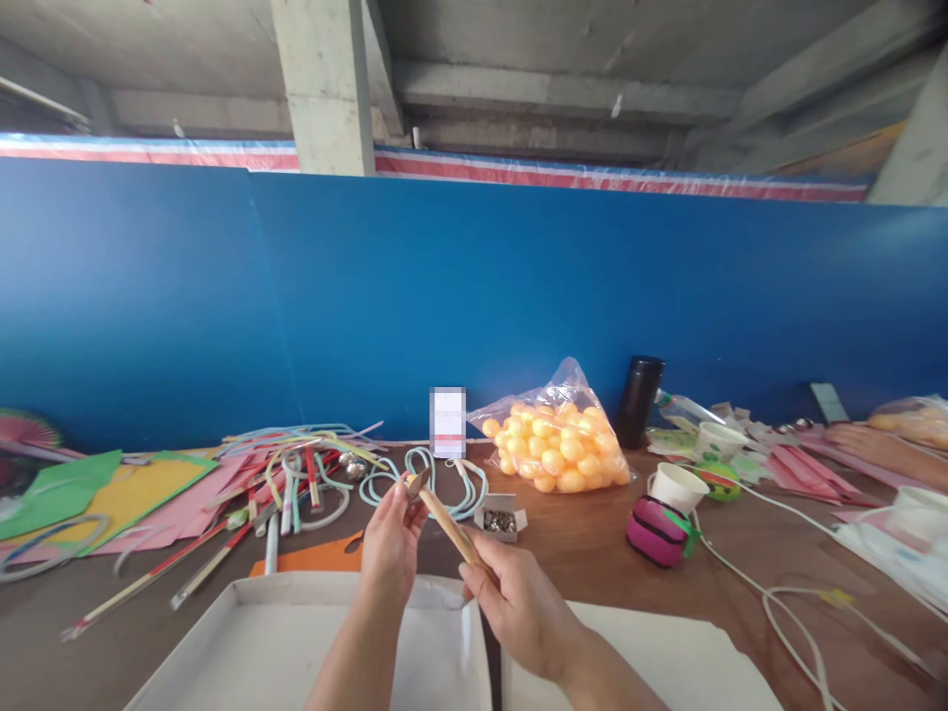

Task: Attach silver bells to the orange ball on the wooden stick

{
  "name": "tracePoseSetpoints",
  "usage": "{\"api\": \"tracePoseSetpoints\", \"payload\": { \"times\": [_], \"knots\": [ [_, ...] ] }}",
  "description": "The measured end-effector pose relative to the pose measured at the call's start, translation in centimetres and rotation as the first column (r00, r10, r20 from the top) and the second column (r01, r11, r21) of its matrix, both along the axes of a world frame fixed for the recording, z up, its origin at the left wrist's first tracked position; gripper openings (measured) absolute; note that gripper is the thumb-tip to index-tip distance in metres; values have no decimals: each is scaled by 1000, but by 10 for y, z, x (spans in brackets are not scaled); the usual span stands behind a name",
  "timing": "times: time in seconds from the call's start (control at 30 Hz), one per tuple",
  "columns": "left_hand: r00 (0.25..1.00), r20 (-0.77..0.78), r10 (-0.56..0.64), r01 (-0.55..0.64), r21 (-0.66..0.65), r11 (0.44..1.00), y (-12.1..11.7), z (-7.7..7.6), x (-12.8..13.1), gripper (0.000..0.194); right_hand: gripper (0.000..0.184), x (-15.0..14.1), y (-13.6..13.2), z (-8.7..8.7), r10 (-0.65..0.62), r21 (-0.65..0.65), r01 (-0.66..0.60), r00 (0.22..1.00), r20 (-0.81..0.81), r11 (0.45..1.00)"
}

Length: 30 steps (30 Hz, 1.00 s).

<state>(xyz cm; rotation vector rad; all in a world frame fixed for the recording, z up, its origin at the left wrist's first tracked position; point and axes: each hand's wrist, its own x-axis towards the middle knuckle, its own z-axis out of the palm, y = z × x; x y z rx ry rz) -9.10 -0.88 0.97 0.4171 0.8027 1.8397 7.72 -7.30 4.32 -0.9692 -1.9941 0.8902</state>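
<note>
My right hand (511, 597) is wrapped round the wooden handle of a small hammer (451, 525), which slants up and to the left. Its dark metal head meets the fingertips of my left hand (391, 543), which are closed about it. Whether something small is also pinched there I cannot make out. Below both hands lies a shallow white box lid (296, 642), with a white sheet or board (652, 657) to its right. Just beyond my right hand stands a small open box of metal tacks or pins (500, 520).
A clear bag of orange balls (555, 444) rests against the blue partition (518, 296), beside a black bottle (641, 400). Left are coloured papers (155, 494), tubes and sticks. Paper cups (677, 487), a magenta lantern-like ball (658, 531) and a white cord (770, 592) occupy the right, near another person's arm (889, 449).
</note>
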Motion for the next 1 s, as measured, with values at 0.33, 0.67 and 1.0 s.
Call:
{"api": "tracePoseSetpoints", "payload": {
  "times": [0.33,0.67,1.0],
  "knots": [
    [998,-13,-55,56,41,998,-2,-2,-1,20,40,1,5,-2,-36,-20,36,999,-4,999],
    [998,-29,-47,48,41,998,3,-7,-3,18,39,2,4,-1,-55,31,56,998,-38,998],
    [1000,-15,0,-1,-19,1000,4,-5,0,10,37,2,5,-3,-78,29,79,997,-19,996]
  ]
}}
